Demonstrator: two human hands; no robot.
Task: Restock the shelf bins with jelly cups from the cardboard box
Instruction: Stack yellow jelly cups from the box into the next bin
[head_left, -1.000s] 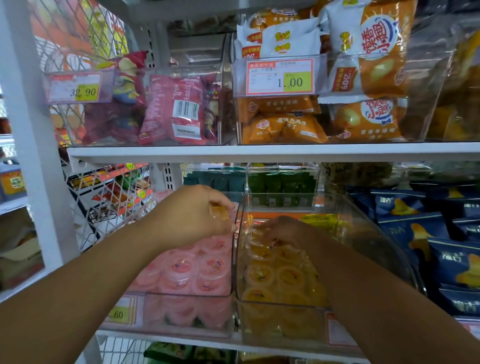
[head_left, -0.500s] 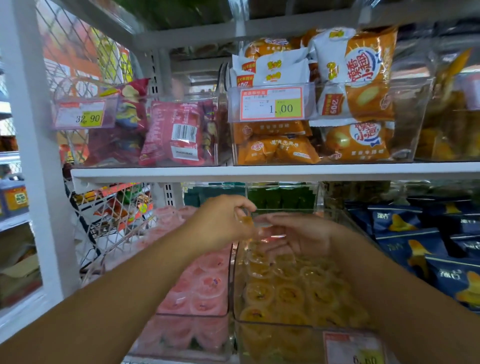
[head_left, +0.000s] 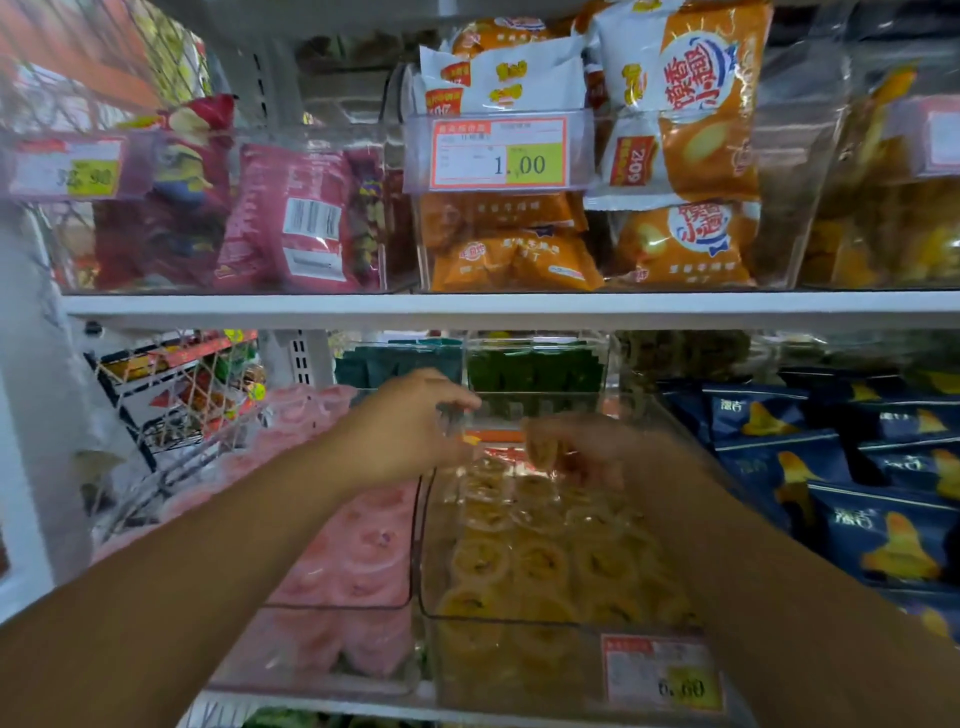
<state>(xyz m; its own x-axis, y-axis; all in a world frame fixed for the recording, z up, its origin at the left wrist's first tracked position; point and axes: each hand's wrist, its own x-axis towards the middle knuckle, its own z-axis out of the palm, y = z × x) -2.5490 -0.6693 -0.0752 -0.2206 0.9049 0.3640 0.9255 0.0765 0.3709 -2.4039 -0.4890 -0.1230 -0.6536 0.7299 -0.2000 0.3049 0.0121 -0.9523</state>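
Observation:
A clear bin on the middle shelf holds several yellow jelly cups. To its left, a second clear bin is filled with pink jelly cups. My left hand hovers over the yellow bin's back left corner and pinches a small yellow jelly cup in curled fingers. My right hand is inside the yellow bin near its back, with its fingers curled round another yellow cup; the view is blurred there. The cardboard box is out of view.
Blue snack packets fill the shelf to the right. Green packets stand in bins behind. The upper shelf carries orange and pink snack bags in clear bins. A wire rack stands left. A price tag fronts the yellow bin.
The view has tilted up and closer. My hands met over the yellow bin, then parted; my right hand has moved right and down into the bin.

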